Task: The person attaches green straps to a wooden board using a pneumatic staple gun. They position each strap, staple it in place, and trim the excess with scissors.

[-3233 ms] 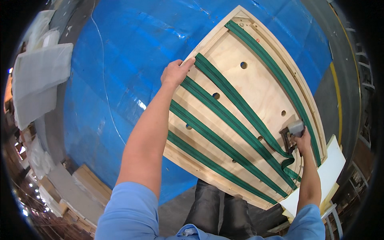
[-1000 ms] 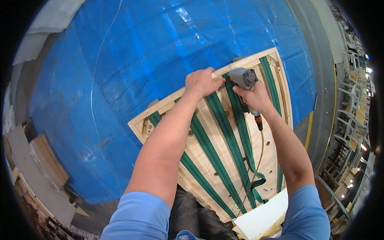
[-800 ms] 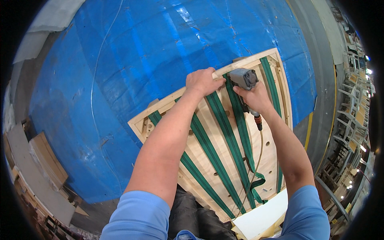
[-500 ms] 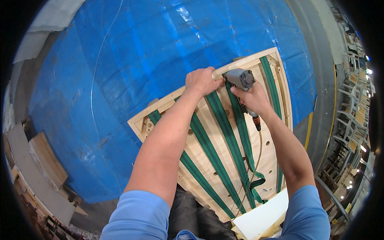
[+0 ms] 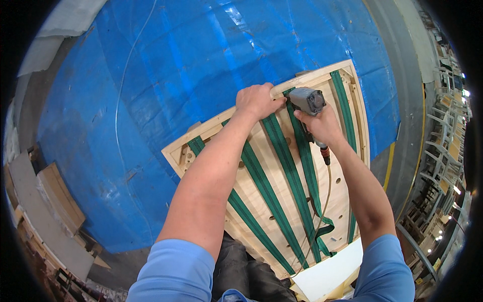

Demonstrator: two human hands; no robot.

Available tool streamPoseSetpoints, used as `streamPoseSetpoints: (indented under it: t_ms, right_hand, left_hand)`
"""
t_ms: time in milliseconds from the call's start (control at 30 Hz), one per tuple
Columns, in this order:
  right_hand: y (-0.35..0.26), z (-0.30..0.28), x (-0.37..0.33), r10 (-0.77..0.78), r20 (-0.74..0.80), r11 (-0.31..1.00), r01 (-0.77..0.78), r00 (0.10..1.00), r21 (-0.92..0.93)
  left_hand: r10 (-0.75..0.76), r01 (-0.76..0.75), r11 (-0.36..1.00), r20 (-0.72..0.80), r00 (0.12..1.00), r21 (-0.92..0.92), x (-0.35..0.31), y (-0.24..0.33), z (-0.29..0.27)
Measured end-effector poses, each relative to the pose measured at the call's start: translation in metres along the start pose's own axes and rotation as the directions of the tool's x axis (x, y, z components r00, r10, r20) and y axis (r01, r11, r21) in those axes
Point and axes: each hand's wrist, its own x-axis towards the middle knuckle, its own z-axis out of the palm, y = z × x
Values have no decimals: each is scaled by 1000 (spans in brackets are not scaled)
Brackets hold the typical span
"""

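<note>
At the far edge of the wooden frame point(image 5: 322, 201), on the end of a green strap point(image 5: 275, 135), both hands meet. Left hand point(image 5: 258, 100): knuckles up, fingers curled down and closed over the frame's top rail, pressing the strap end against the wood; forearm bare, stretched straight out from a light blue sleeve point(image 5: 173, 272). Right hand point(image 5: 322, 123): wrapped tight round the handle of a grey staple gun point(image 5: 308, 100), wrist bent slightly, the tool's blunt round head just beside the left hand's fingers and close over the rail. Whether its nose touches the strap cannot be told. Thin hose point(image 5: 326, 201) runs from the tool's base, past a red and black fitting, down along the right forearm and across the frame.

Frame: pale plywood, smooth, curved outline, raised rim, panel drilled with small round holes. Several green straps cross it lengthwise, woven, flat, with a faint darker line down the middle; they fan out toward the near end. One loose strap tail lies twisted near the lower right.

Beneath the frame: blue tarpaulin point(image 5: 201, 65), creased, glossy, covering the work surface, with a thin pale cord point(image 5: 119, 95) trailing over it. White flat sheet point(image 5: 329, 272) sits just beside the frame's near corner. Boards point(image 5: 55, 201) stacked at left. Chair frames point(image 5: 443, 146) crowd the right side.
</note>
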Motion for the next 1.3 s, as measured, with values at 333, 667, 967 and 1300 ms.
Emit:
streamPoseSetpoints:
  t_ms: [333,667,967,1300]
  right_hand:
    - [5,-13,3,9,-35,1000,-10,999,-24]
    - [-3,-18,3,97,-46,995,-97,994,5]
    - [21,-73,-127,84,-231,992,-59,969,114]
    - [107,-48,-493,521,-475,853,-451,709,263]
  left_hand:
    - [-3,2,999,34,999,37,0,3,1]
    - [-8,8,997,4,1000,71,1,2,0]
    - [83,-76,996,-191,978,46,-1,3,12]
    - [285,-342,938,-702,653,62,-28,22,53]
